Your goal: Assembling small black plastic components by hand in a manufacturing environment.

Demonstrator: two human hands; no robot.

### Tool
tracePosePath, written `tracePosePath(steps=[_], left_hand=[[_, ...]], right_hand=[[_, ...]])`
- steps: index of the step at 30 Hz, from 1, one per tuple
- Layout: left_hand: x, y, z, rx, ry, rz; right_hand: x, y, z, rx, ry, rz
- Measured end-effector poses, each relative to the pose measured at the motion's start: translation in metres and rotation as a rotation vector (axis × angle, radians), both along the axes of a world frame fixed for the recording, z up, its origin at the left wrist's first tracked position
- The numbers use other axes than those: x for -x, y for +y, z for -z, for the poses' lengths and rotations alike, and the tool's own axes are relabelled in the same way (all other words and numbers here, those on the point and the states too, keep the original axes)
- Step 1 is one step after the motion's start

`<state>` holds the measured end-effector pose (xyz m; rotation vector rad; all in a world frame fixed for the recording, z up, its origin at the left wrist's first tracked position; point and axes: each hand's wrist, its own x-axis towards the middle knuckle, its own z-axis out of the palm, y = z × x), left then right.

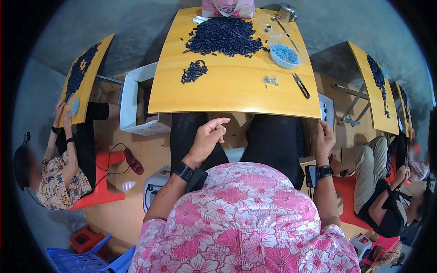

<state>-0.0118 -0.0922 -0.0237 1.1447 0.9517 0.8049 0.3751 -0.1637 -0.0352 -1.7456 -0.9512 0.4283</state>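
Note:
My left hand is below the table's front edge, over my lap. Its index finger points right and its other fingers are loosely bent, with nothing visible in it. By the table's right front corner is my right hand, its fingers drawn together; whatever they hold, if anything, cannot be made out. On the yellow table lie a large heap of short dark tubes and a smaller heap of dark tubes. Small silvery pieces and black-handled snips lie at right, near a clear bowl of light-blue pieces.
A pink bag and a metal canister stand at the far edge. White boxes flank the table: a left box and a right box. People sit at other tables on both sides. A blue plastic chair is at lower left.

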Motion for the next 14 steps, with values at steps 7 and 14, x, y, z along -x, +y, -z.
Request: tracePosePath(steps=[7,14], left_hand=[[-0.004,0.009,0.002,0.036,-0.054,0.058],[-0.002,0.017,0.014,0.132,-0.102,0.08]], right_hand=[[0.08,0.083,-0.077,-0.119,-0.16,-0.398],[0.118,0.187,-0.068,-0.08,-0.46,-0.564]])
